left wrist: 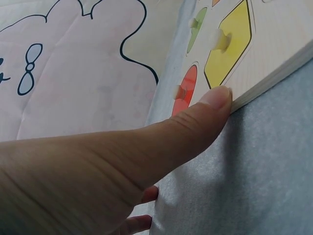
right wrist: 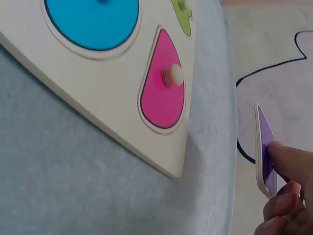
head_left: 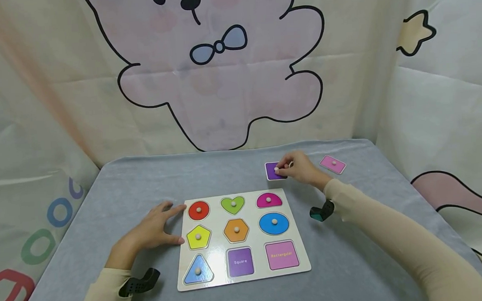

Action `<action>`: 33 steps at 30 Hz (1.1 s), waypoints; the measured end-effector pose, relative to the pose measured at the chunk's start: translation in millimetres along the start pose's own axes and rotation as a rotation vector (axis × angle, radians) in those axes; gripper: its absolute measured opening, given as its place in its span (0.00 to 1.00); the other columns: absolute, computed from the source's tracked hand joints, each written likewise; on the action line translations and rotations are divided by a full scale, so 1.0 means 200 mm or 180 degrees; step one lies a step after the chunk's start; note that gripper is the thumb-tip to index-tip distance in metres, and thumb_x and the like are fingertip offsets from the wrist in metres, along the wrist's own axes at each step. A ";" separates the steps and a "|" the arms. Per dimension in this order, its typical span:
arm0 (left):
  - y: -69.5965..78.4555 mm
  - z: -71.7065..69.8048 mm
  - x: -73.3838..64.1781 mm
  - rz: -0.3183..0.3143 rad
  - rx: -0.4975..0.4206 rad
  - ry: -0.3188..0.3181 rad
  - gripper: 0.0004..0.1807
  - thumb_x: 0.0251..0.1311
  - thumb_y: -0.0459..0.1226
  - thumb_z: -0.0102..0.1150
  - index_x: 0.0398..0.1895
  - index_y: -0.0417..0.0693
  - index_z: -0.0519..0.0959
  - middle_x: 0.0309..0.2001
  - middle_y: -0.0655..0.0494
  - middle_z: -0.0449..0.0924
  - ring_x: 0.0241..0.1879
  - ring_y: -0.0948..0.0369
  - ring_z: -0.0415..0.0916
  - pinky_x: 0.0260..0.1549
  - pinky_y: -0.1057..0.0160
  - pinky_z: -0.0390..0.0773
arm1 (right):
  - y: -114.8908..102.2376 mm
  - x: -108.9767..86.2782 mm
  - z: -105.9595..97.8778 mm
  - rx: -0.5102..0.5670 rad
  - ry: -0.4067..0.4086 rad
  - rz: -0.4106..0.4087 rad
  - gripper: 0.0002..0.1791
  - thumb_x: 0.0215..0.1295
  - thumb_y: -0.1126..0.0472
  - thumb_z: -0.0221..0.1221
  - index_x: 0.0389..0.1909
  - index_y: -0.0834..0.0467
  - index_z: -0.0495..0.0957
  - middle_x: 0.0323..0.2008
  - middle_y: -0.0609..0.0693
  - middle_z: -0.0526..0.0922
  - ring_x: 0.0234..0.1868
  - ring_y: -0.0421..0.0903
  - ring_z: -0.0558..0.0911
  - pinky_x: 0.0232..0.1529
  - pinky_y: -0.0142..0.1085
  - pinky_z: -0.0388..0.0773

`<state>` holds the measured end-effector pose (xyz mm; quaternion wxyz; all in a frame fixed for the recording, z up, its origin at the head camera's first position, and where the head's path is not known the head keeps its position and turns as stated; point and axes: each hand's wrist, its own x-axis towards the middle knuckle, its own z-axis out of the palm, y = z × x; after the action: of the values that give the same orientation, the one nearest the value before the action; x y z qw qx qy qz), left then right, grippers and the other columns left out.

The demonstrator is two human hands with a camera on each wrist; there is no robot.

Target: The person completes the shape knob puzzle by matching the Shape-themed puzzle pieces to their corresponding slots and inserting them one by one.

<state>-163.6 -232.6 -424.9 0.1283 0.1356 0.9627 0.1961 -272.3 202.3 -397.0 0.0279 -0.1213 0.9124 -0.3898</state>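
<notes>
My right hand (head_left: 301, 168) pinches the knob of a purple square puzzle piece (head_left: 270, 169) behind the board's top right corner. In the right wrist view the piece (right wrist: 267, 142) stands nearly edge-on between thumb and fingers, seemingly off the cloth. A white wooden shape puzzle board (head_left: 257, 231) lies at the middle of the table. My left hand (head_left: 153, 228) touches its left edge with extended thumb and index finger; the thumb (left wrist: 215, 100) lies on the rim beside the yellow pentagon (left wrist: 230, 41). Purple "Square" (head_left: 241, 268) and pink "Rectangular" recesses (head_left: 282, 262) show without pieces.
A pink rectangle piece (head_left: 333, 164) lies on the grey cloth (head_left: 345, 263) at the back right, past the right hand. Knobbed pieces, such as the red circle (head_left: 199, 216) and blue triangle (head_left: 199, 276), sit in the board. A printed curtain (head_left: 222, 97) stands behind the table.
</notes>
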 end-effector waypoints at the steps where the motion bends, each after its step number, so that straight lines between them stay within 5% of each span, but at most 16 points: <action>1: 0.00 0.00 0.00 0.0006 0.0007 0.0000 0.54 0.41 0.55 0.81 0.75 0.55 0.67 0.74 0.31 0.58 0.71 0.30 0.56 0.63 0.25 0.64 | -0.01 -0.01 0.01 0.0012 -0.0010 -0.0032 0.06 0.64 0.63 0.69 0.36 0.63 0.87 0.25 0.48 0.73 0.33 0.46 0.71 0.29 0.31 0.67; 11: 0.01 -0.01 0.00 0.0063 0.0018 -0.0013 0.54 0.40 0.54 0.81 0.74 0.55 0.68 0.73 0.30 0.59 0.71 0.29 0.56 0.63 0.25 0.64 | -0.07 -0.08 0.06 0.0057 -0.0159 -0.0282 0.06 0.61 0.64 0.71 0.33 0.64 0.87 0.29 0.54 0.83 0.29 0.45 0.73 0.26 0.29 0.71; 33: 0.01 -0.01 0.00 0.0040 0.0046 0.0009 0.54 0.40 0.54 0.81 0.74 0.55 0.68 0.74 0.31 0.59 0.71 0.29 0.56 0.62 0.25 0.65 | -0.22 -0.22 0.20 0.0200 -0.0554 -0.0385 0.04 0.61 0.63 0.71 0.33 0.60 0.86 0.24 0.49 0.73 0.29 0.44 0.72 0.25 0.27 0.69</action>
<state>-163.4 -231.8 -422.3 0.1247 0.1422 0.9633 0.1902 -214.0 155.2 -395.8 0.0872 -0.2086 0.8849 -0.4072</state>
